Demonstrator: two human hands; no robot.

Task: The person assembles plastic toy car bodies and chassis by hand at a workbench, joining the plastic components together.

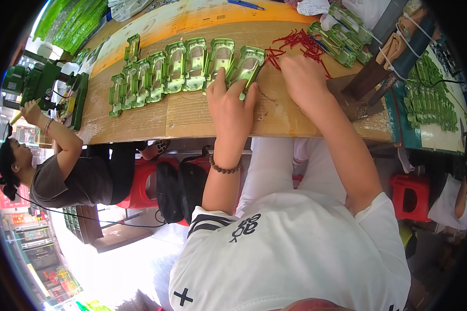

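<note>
Tabletop (140,129), near edge: left hand (231,101) lies over the right-end green plastic shell (249,61), thumb and fingers spread across it; can't tell if that grip is clamped. Row of green shells (175,65) runs left; lining-up looks mostly done. A bit farther, right: right hand (302,75) at loose red wires (308,44), fingertips hidden, grip unclear. No red visible in the row, so wires seem left to handle. Far right: more green shells (342,44), piled outside the row.
</note>
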